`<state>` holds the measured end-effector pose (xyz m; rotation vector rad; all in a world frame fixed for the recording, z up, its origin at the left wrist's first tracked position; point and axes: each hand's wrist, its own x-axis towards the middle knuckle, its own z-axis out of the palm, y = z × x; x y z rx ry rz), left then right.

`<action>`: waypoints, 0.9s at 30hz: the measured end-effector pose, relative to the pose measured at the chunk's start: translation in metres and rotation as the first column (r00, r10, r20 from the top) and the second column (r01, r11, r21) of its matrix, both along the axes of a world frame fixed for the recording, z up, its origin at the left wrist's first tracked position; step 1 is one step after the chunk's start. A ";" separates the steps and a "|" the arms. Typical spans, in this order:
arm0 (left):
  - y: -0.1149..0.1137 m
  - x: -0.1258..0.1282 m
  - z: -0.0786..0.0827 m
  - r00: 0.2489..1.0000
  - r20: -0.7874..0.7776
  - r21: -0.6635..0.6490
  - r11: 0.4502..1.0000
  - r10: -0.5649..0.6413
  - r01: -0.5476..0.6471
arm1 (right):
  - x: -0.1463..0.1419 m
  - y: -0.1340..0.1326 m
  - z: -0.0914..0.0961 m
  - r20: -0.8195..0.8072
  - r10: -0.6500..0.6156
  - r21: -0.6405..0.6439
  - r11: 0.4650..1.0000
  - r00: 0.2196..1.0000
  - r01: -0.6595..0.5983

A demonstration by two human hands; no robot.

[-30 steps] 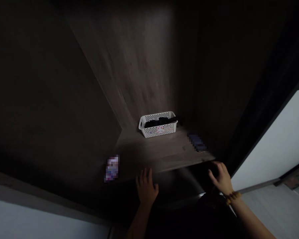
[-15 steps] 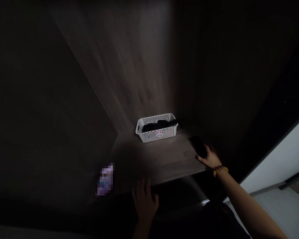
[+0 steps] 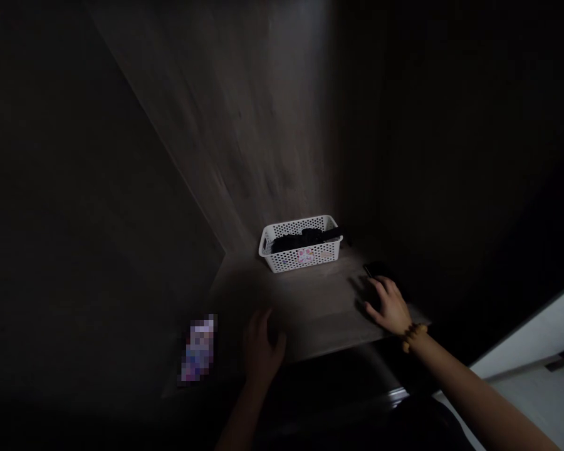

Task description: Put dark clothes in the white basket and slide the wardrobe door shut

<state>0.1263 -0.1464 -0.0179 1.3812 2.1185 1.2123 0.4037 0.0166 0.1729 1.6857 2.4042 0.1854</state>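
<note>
I look into a dark wooden cabinet. My right hand (image 3: 389,305), with a beaded bracelet on the wrist, lies palm down over a flat black phone-like object (image 3: 374,272) on the shelf (image 3: 310,300); only the object's far end shows. Fingers curl over it. My left hand (image 3: 262,343) rests on the shelf's front edge, fingers bent over the board, holding nothing I can see. A white perforated basket (image 3: 301,242) with dark items inside stands at the back of the shelf.
A small blurred card or packet (image 3: 198,348) lies at the shelf's front left. Dark cabinet walls close in on the left, back and right. A white door panel (image 3: 536,332) shows at the lower right. Below the shelf it is dark.
My right hand went from the shelf's front edge up onto the black object and now covers most of it. My left hand slid forward onto the shelf edge.
</note>
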 end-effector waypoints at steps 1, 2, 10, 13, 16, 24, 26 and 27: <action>0.021 -0.010 -0.006 1.000 -0.006 -0.045 0.999 -0.014 0.014 | -0.013 0.008 -0.007 0.008 -0.037 -0.052 0.998 0.999 0.037; 0.044 -0.020 -0.011 1.000 -0.010 -0.085 0.996 -0.021 0.020 | -0.027 0.018 -0.014 0.037 -0.080 -0.112 0.990 0.996 0.084; 0.190 -0.085 -0.019 0.942 -0.101 -0.489 0.841 -0.320 0.233 | -0.133 0.127 -0.062 0.120 -0.125 -0.254 0.955 0.985 0.152; 0.216 -0.094 -0.023 0.931 -0.068 -0.555 0.789 -0.359 0.263 | -0.154 0.149 -0.074 0.156 -0.169 -0.292 0.933 0.973 0.209; 0.229 -0.098 -0.030 0.932 -0.052 -0.566 0.779 -0.359 0.269 | -0.164 0.160 -0.080 0.190 -0.212 -0.319 0.910 0.959 0.264; 0.201 -0.100 0.002 0.939 -0.046 -0.583 0.773 -0.341 0.252 | -0.182 0.135 -0.041 0.270 -0.266 -0.382 0.853 0.926 0.356; 0.179 -0.099 0.024 0.943 -0.042 -0.584 0.774 -0.329 0.244 | -0.183 0.114 -0.022 0.286 -0.276 -0.382 0.845 0.918 0.373; 0.167 -0.097 0.036 0.947 -0.041 -0.588 0.774 -0.318 0.235 | -0.183 0.100 -0.011 0.291 -0.279 -0.378 0.845 0.915 0.378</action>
